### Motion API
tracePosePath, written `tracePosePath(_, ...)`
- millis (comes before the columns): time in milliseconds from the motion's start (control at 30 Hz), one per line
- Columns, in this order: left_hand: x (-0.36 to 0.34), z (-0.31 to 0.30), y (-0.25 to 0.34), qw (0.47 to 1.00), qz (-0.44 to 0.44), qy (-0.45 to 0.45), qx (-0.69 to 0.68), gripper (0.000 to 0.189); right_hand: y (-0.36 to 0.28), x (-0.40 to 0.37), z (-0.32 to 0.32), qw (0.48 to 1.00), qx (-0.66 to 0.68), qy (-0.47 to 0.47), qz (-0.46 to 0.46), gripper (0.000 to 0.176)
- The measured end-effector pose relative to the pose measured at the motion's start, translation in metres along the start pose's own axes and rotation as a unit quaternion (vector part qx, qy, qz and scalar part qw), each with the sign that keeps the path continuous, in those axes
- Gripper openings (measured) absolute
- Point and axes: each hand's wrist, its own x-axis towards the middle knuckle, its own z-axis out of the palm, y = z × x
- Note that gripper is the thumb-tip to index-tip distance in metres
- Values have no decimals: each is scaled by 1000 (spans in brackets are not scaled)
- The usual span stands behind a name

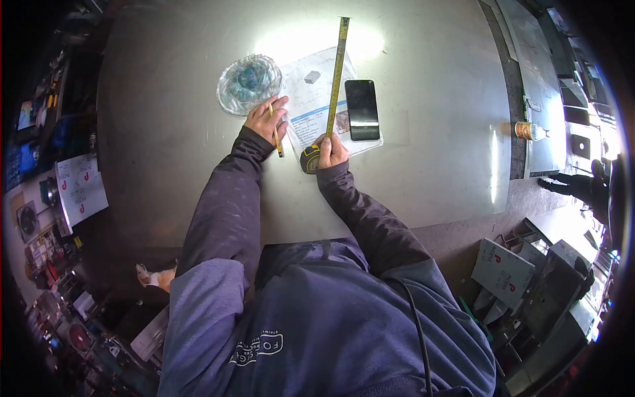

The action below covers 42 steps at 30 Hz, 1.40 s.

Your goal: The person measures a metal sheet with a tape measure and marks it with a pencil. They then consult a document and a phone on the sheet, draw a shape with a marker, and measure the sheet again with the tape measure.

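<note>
Head view: right hand (pixel 333 152) grips tape measure (pixel 309 159), left hand (pixel 264 121) holds pencil (pixel 276 137), both well inside table edge (pixel 291 239).

- Your left arm (pixel 225 205) slants far and right; your left hand (pixel 265 119) is palm down, fingers slightly spread.
- Your right arm (pixel 370 215) angles far and left; your right hand (pixel 334 153), nearer, curls closed.

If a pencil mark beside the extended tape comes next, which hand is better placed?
Probably the left hand: it has the pencil between its fingers, while the right hand grips the tape measure.
</note>
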Motion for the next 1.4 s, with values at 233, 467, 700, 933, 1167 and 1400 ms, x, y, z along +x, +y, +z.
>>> tracePosePath(233, 1, 0, 0, 1000, 1, 4, -1, 28, -7, 0, -2, 1000, -4, -3, 11, 21)
tracePosePath(467, 0, 0, 0, 1000, 0, 0, -3, 27, -6, 0, -1, 1000, 0, 2, 1, 21)
tracePosePath(700, 0, 1, -1, 1000, -2, -2, -16, 28, -2, 0, 0, 1000, -13, 10, -12, 24)
tracePosePath(933, -1, 0, -1, 1000, -7, -4, -19, 27, -10, -1, -1, 1000, -14, 1, 6, 25)
tracePosePath(1167, 0, 0, -2, 1000, -2, 8, -18, 26, -13, 1, 0, 1000, -29, 8, 3, 25)
tracePosePath(1400, -1, -1, -3, 1000, -1, 10, -21, 26, -13, 1, 1, 999, -40, 18, 1, 24)
